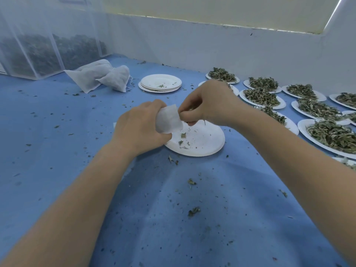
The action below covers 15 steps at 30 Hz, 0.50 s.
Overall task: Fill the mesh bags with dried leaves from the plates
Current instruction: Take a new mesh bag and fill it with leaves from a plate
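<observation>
Both hands meet over the middle of the blue cloth (134,218): my left hand (138,128) is curled round a small white mesh bag (168,119), gripping it with its mouth turned toward three o'clock, and my right hand (210,105) touches that mouth, fingers bunched and pinching a few dried leaves (189,108). Just under them lies a white plate (202,143) holding only crumbs and a couple of leaf bits. At twelve o'clock sits a stack of plates (160,82), nearly bare. From one to three o'clock stand many full plates (331,135), each heaped with green leaves, close together and running off the frame's right edge. At eleven o'clock two filled bags (100,75) lie slumped side by side, and past them, at ten o'clock, tall mesh sacks (44,53) hold dark leaves. A white wall (212,47) bounds the far side. Open cloth, scattered with crumbs, spreads from six to nine o'clock.
</observation>
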{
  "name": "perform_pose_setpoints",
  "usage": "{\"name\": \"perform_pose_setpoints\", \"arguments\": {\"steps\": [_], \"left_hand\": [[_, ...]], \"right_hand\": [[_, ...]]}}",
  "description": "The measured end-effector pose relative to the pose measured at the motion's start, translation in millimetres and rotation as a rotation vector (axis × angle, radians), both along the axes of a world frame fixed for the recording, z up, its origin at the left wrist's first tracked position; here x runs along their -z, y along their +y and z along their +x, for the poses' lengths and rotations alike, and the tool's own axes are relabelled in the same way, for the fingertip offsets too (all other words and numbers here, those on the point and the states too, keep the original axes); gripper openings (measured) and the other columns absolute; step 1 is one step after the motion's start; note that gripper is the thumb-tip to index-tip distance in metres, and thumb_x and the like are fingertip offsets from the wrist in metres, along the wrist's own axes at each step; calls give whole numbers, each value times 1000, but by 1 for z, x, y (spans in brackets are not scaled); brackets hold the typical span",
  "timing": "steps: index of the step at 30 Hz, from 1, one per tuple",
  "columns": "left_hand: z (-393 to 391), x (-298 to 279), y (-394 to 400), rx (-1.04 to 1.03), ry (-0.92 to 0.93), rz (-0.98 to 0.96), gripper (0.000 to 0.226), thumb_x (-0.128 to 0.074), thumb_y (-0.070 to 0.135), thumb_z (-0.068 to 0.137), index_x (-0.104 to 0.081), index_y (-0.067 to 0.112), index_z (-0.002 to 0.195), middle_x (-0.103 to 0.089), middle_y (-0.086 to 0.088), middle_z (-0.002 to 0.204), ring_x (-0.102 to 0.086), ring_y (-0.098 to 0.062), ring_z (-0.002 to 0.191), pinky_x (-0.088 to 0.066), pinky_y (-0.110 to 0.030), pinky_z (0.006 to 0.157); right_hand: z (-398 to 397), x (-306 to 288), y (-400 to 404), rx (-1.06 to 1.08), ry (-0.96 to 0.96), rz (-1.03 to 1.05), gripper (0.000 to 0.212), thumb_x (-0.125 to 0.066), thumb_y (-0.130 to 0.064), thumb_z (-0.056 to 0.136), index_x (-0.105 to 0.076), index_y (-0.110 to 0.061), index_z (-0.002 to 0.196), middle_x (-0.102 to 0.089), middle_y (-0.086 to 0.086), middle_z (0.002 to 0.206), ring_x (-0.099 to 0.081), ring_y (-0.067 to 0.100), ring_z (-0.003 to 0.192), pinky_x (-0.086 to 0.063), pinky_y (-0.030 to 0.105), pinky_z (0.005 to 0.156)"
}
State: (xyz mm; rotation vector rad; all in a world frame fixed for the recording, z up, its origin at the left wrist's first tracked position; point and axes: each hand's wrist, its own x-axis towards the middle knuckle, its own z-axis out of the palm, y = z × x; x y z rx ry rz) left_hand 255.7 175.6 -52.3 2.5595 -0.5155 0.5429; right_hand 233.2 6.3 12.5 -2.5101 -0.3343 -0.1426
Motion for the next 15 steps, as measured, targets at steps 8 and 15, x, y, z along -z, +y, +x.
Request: {"name": "perform_pose_setpoints", "arguments": {"steps": [8,15], "left_hand": [[-6,-3,-6,47,42,-340,35,-75,36,64,-55,26,91,-60,9,81,-54,-14,76,-42,-29,63],[-8,-7,-7,27,78,-485,41,-70,46,56,-59,32,93,-63,13,83,-57,-9,81,-48,-27,68]], "right_hand": [[3,-11,12,-184,9,43,16,-71,-20,76,-75,-33,85,-72,-5,81,-60,9,69,-49,22,66],[-4,-27,7,-244,72,43,21,-73,-13,79,-74,-25,97,-71,-18,80,-67,1,80,-45,4,64]]}}
